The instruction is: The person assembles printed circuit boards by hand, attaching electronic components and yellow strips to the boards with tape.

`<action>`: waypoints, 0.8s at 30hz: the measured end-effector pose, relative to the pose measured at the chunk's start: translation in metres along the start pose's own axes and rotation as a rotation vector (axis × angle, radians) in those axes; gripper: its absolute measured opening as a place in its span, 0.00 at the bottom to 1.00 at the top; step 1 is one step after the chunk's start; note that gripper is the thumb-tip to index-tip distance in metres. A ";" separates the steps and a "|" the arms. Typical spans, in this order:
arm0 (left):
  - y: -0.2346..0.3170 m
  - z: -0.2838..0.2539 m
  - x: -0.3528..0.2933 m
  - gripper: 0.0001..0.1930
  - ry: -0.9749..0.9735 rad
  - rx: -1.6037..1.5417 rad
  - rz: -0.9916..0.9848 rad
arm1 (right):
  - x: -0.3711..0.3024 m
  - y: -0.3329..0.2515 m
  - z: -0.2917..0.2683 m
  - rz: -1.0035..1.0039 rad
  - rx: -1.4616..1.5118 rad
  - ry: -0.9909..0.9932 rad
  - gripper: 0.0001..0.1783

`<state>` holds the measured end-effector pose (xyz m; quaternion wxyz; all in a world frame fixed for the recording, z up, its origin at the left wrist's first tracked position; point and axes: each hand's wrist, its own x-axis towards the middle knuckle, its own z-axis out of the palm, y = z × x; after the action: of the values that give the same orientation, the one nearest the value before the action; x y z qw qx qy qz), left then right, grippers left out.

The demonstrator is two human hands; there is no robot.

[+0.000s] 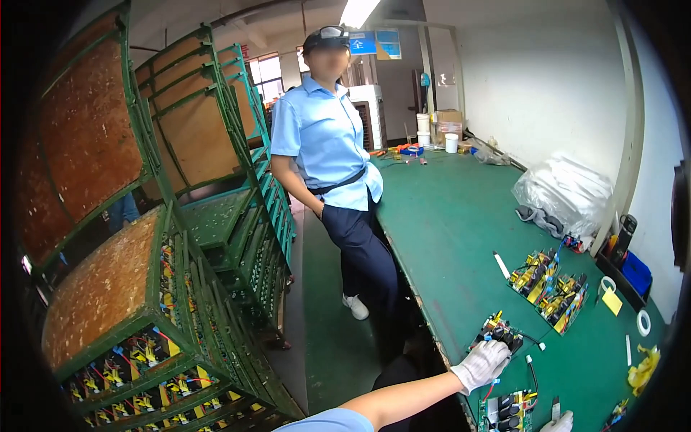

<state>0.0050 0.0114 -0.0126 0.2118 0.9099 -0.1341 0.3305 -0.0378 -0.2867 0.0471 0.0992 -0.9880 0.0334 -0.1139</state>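
Observation:
My left hand [481, 367], in a white knit glove, reaches over the table edge with its fingers closed on a populated circuit board [495, 330] bearing black and yellow components. Just nearer lies another circuit board [504, 412], with black capacitors and red and black leads; the lower edge cuts it off. At that edge my gloved right hand [560, 423] shows only in part, closed by a slim flat tool [556, 408] that sticks up from it. Further off, two more circuit boards [547, 288] with yellow parts lie side by side.
A green-topped bench [432, 216] runs away from me. A roll of tape [643, 323], a yellow note [612, 302] and a black holder [626, 270] are on the right. White bagged material [565, 191] lies by the wall. At left stand racks [173, 317] of boards; a person [327, 165] stands beside the bench.

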 end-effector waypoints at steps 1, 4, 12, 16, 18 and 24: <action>0.001 0.000 0.000 0.11 -0.011 -0.010 -0.009 | -0.002 -0.004 -0.004 -0.002 0.042 0.018 0.12; 0.001 -0.002 0.003 0.10 -0.029 -0.022 -0.029 | -0.003 -0.010 -0.008 -0.059 0.053 0.060 0.13; -0.001 -0.002 0.006 0.09 -0.050 -0.028 -0.057 | 0.003 -0.010 0.001 -0.115 -0.016 0.026 0.14; 0.000 -0.002 0.006 0.09 -0.062 -0.030 -0.059 | 0.001 -0.014 -0.009 -0.094 0.013 -0.024 0.16; -0.001 -0.002 0.007 0.09 -0.048 -0.015 -0.041 | -0.001 -0.012 -0.011 -0.128 0.032 -0.014 0.16; -0.001 0.000 0.005 0.09 -0.035 -0.004 -0.046 | -0.006 -0.020 -0.020 -0.004 0.153 0.027 0.17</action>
<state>0.0087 0.0119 -0.0095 0.2187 0.9179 -0.1175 0.3095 -0.0477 -0.2703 0.0686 0.1736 -0.9759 0.0240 -0.1297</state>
